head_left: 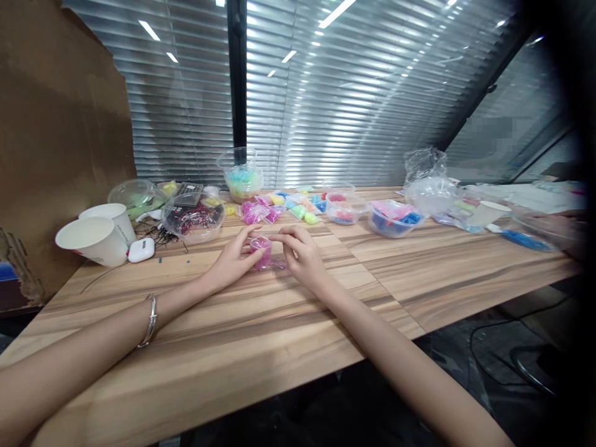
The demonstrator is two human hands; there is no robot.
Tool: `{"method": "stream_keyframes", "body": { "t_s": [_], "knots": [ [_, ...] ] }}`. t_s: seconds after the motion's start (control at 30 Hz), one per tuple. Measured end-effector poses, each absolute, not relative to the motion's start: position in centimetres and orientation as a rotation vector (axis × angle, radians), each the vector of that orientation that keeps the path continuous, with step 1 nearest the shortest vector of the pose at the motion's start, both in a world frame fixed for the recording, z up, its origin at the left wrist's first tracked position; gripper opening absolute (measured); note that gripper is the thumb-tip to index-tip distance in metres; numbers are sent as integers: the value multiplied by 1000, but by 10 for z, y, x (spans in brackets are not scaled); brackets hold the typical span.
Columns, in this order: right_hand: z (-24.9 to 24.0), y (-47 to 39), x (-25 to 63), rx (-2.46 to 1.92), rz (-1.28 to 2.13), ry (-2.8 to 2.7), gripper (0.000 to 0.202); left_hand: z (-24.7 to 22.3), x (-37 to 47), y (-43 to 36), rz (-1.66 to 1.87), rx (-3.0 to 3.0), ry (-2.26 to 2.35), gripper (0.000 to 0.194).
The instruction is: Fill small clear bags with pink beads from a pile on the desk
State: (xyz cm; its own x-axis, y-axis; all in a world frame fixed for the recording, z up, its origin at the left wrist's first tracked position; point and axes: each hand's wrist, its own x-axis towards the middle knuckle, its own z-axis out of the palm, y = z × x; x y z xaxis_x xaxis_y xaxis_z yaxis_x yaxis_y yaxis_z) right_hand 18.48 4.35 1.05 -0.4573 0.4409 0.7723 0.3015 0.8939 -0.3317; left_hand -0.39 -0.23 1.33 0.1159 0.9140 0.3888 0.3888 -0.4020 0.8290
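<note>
A small clear cup (261,253) with pink-purple contents stands on the wooden table (223,347). My left hand (237,254) is closed round the cup's left side, its thumb against the front. To the right, my right hand (300,253) has its fingers bent together near the cup's rim; whether they hold something small is too fine to make out. Beside the cup's base, under my right fingers, lies a pinkish clear plastic piece (278,265). Behind the hands are small bags of magenta material (254,212).
Paper cups (88,239) and a white case (141,250) stand at the left, near a bowl of dark and red bits (193,217). Further right are a bowl with blue and pink contents (395,218) and crumpled clear plastic (428,183). Cardboard (65,124) rises at the left.
</note>
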Motion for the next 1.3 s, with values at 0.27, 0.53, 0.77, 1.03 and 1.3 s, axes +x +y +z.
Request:
{"method": "stream_keyframes", "body": {
  "t_s": [0.27,0.53,0.77,1.03,1.3],
  "knots": [
    [3,49,187,-712,294,-2423,19,-1,-14,16,1428,1657,1283,46],
    [5,48,194,-589,342,-2618,23,-1,-14,17,1409,1680,1301,44],
    [6,50,192,-495,414,-2601,20,5,-10,10,1348,1791,1334,45],
    [7,48,188,-503,485,-2529,16,10,-6,2,1231,1923,1330,51],
    [2,48,187,-592,430,-2536,12,10,-7,2,1159,1920,1285,60]
  ]
}}
